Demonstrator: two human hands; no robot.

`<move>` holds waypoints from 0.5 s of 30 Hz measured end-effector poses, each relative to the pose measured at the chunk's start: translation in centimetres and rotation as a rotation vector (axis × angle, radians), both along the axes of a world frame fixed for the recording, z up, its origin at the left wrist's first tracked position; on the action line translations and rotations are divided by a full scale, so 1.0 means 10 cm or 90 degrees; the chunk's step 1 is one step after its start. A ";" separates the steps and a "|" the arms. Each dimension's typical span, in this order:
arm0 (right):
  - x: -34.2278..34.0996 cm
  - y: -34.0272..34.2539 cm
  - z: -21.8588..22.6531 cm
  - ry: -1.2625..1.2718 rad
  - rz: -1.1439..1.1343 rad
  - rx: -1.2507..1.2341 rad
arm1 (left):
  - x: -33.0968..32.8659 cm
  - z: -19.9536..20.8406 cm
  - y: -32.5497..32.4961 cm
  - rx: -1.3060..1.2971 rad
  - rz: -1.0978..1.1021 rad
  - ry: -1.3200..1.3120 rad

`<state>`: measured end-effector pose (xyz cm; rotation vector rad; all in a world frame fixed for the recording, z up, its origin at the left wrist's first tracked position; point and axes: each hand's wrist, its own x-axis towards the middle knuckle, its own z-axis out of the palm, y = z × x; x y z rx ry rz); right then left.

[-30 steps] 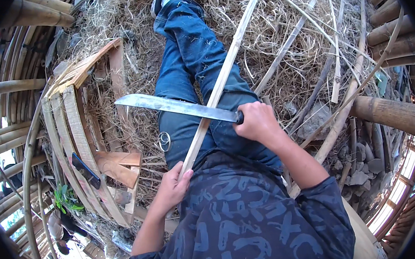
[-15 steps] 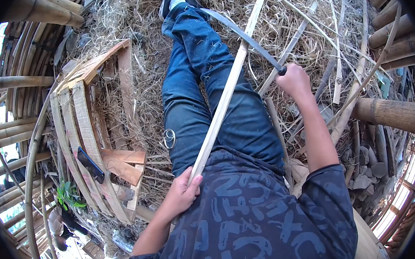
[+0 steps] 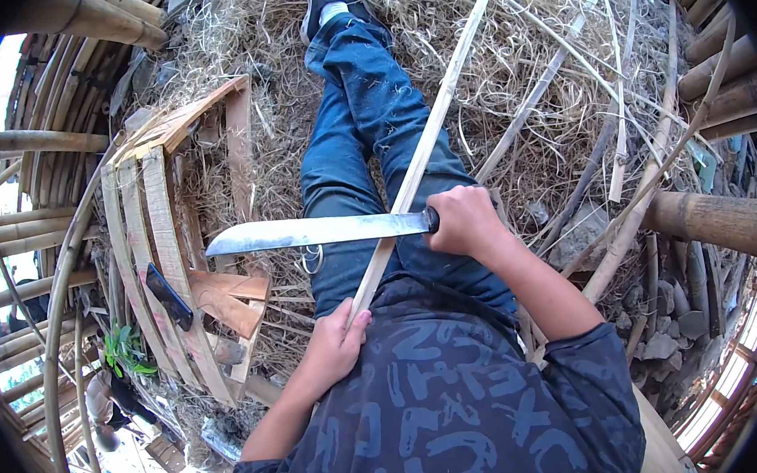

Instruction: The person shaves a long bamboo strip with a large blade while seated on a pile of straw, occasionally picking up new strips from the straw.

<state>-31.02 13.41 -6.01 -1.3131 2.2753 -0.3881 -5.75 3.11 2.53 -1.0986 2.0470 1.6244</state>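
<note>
My left hand point(image 3: 335, 345) is closed around the near end of a long, pale bamboo strip point(image 3: 429, 143), by my waist. The strip slants away over my legs, up and to the right. In my right hand point(image 3: 463, 221) is the dark handle of a machete point(image 3: 320, 231). Its broad steel blade lies crosswise over the strip, pointing left, with the flat side showing. Blade and strip cross close to the handle; whether they touch I cannot tell. My outstretched legs in blue jeans point(image 3: 364, 166) are beneath both.
A slatted wooden crate point(image 3: 162, 253) lies to my left, a dark phone point(image 3: 168, 296) on its slats. Curly shavings point(image 3: 505, 31) cover the ground. Loose strips and poles lie to the right, near a thick bamboo pole point(image 3: 711, 221) and stones point(image 3: 663, 347). Another person point(image 3: 107, 405) is at the lower left.
My right hand has drawn the machete toward my body and inward, turning its blade from pointing away to lying across the strip. My left hand keeps its hold on the bamboo strip.
</note>
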 end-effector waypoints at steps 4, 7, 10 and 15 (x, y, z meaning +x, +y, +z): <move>-0.11 0.05 0.01 0.046 -0.029 0.022 | -0.06 0.05 -0.01 0.020 0.009 0.009; -0.17 0.12 0.00 0.067 -0.034 0.016 | -0.07 0.10 -0.04 0.005 0.002 0.005; -0.20 0.17 -0.06 0.092 -0.051 -0.019 | -0.05 0.13 -0.12 0.003 -0.002 -0.011; -0.19 0.18 -0.07 0.103 -0.074 -0.039 | -0.04 0.14 -0.13 0.012 -0.002 -0.004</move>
